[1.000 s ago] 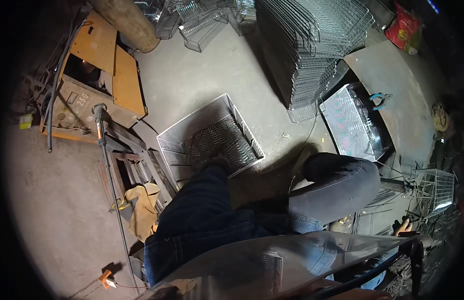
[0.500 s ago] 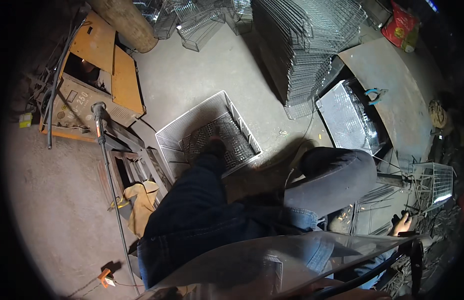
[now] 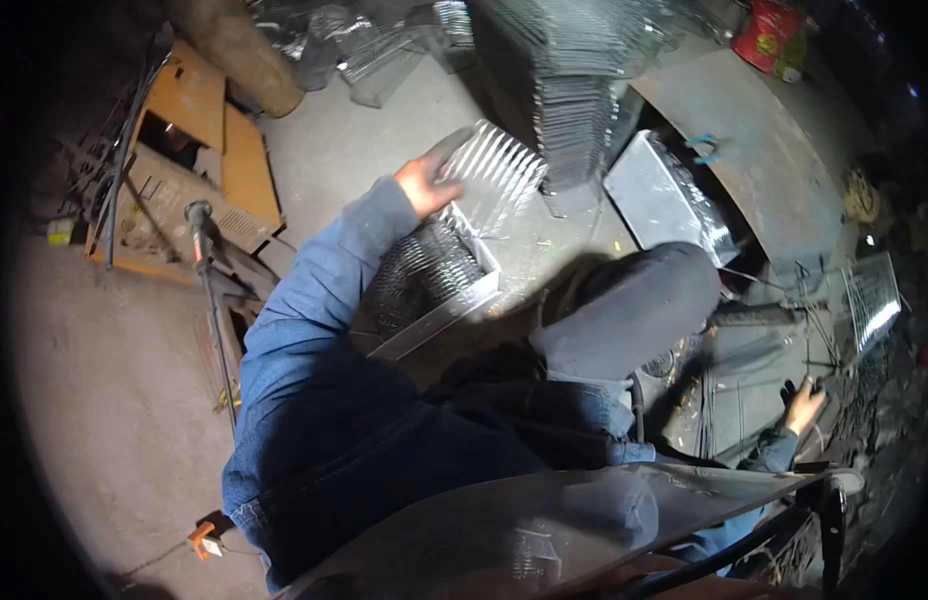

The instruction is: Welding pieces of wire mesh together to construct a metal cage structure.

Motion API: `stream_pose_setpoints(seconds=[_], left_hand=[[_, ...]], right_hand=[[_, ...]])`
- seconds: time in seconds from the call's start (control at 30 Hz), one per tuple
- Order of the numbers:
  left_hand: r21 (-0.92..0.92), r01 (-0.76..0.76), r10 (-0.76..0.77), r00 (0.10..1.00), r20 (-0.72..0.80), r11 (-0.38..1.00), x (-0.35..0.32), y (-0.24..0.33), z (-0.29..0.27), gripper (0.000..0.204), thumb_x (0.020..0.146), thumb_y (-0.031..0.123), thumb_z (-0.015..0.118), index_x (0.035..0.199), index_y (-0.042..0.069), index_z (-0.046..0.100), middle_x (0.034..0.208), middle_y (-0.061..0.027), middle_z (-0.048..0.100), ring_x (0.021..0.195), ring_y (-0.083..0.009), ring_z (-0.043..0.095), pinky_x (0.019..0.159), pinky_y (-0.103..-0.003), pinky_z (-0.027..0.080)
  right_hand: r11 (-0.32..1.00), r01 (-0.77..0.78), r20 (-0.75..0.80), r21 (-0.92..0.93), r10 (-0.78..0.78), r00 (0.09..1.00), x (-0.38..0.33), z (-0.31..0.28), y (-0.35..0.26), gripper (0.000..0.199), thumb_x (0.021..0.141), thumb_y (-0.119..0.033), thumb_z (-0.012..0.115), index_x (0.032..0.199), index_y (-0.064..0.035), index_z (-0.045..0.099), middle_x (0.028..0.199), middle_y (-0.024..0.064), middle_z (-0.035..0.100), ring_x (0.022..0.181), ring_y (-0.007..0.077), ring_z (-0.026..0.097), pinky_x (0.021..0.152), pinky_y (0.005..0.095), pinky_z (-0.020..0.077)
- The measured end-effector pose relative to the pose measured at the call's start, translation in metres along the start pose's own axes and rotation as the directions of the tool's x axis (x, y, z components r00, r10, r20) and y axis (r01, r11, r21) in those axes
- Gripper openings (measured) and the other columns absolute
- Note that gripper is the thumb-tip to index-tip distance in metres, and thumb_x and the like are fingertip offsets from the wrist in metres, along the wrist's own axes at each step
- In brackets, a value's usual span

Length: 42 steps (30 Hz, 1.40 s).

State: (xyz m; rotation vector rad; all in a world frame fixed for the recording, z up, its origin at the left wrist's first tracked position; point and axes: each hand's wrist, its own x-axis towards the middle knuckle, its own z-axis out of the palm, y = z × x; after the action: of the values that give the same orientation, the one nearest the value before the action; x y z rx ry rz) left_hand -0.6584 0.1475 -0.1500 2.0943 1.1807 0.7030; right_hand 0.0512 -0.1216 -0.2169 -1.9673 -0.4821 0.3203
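Observation:
My left hand (image 3: 424, 187) reaches over the far edge of the white wire crate (image 3: 436, 316). Thumb and fingers close on a shiny wire panel (image 3: 499, 165), smeared by motion, just beyond the crate's far corner. Dark wire mesh (image 3: 424, 270) lies inside the crate. Far to the right, my right hand (image 3: 804, 408) is near thin metal rods (image 3: 719, 405) on a low surface. Its fingers look apart, some of them dark, and I make out nothing in them.
A tall stack of wire racks (image 3: 584, 110) stands ahead. Right of it are a silvery sheet-covered box (image 3: 649, 190) and a metal plate (image 3: 774, 150) bearing blue-handled pliers (image 3: 702, 148). An orange machine (image 3: 214, 130) stands left. A clear shield (image 3: 584, 520) crosses the lower view.
My left arm has swung up and forward from the crate, and a wire panel now shows at that hand. My right hand has moved slightly up. The head view has shifted.

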Motion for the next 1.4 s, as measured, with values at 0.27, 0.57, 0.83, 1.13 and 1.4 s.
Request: stream_pose_setpoints(seconds=[0.27,0.57,0.83,1.13,1.4], left_hand=[[-0.705,-0.139,0.359,0.917,0.173,0.696,0.110,0.120,0.086,0.079,0.084,0.008,0.058,0.145,0.008,0.008,0.090,-0.0028,0.056,0.081,-0.0082,0.051,0.074,-0.023,0.042],[-0.862,-0.038,0.511,0.818,0.264,0.505,0.136,0.195,0.144,0.072,0.083,0.002,0.054,0.143,0.002,0.014,0.118,-0.0134,0.053,0.097,-0.0136,0.054,0.085,-0.027,0.045],[-0.765,0.244,0.596,0.505,0.625,0.596,0.154,0.198,0.159,0.067,0.087,0.047,0.056,0.130,-0.002,0.042,0.109,-0.0123,0.059,0.087,-0.0153,0.059,0.078,-0.026,0.048],[-0.001,-0.877,0.822,0.450,0.348,0.480,0.181,0.289,0.217,0.025,0.079,0.026,0.066,0.091,0.004,0.060,0.083,-0.0149,0.059,0.083,-0.0322,0.058,0.071,-0.041,0.047],[0.100,-0.985,0.895,0.169,0.413,0.140,0.226,0.392,0.263,0.049,0.081,0.043,0.060,0.119,0.013,0.054,0.119,-0.0106,0.054,0.112,-0.0313,0.050,0.088,-0.044,0.045]], right_hand=[[0.931,0.355,-0.218,-0.089,-0.366,0.905,-0.114,0.018,-0.065,0.034,0.083,-0.011,0.058,0.112,0.0058,0.052,0.102,0.0179,0.061,0.088,0.0220,0.060,0.079,0.0322,0.0484],[0.548,0.821,0.192,-0.157,-0.799,0.570,-0.178,0.105,-0.177,0.051,0.073,-0.003,0.064,0.121,-0.0057,0.050,0.122,0.0171,0.049,0.101,0.0332,0.058,0.086,0.0364,0.0482],[0.737,0.636,0.170,0.231,-0.674,0.719,-0.178,0.137,-0.154,0.012,0.084,-0.008,0.059,0.094,-0.0017,0.063,0.074,0.0091,0.062,0.067,0.0201,0.060,0.062,0.0291,0.0490],[0.921,0.259,0.060,0.290,-0.288,0.956,-0.167,0.102,-0.123,0.055,0.076,-0.009,0.070,0.123,0.0000,0.043,0.090,0.0077,0.059,0.075,0.0114,0.057,0.067,0.0267,0.0492],[0.923,0.340,-0.241,0.178,-0.294,0.925,-0.108,0.050,-0.121,0.017,0.083,-0.012,0.063,0.092,0.0021,0.063,0.076,0.0048,0.065,0.070,0.0091,0.058,0.065,0.0249,0.0478]])
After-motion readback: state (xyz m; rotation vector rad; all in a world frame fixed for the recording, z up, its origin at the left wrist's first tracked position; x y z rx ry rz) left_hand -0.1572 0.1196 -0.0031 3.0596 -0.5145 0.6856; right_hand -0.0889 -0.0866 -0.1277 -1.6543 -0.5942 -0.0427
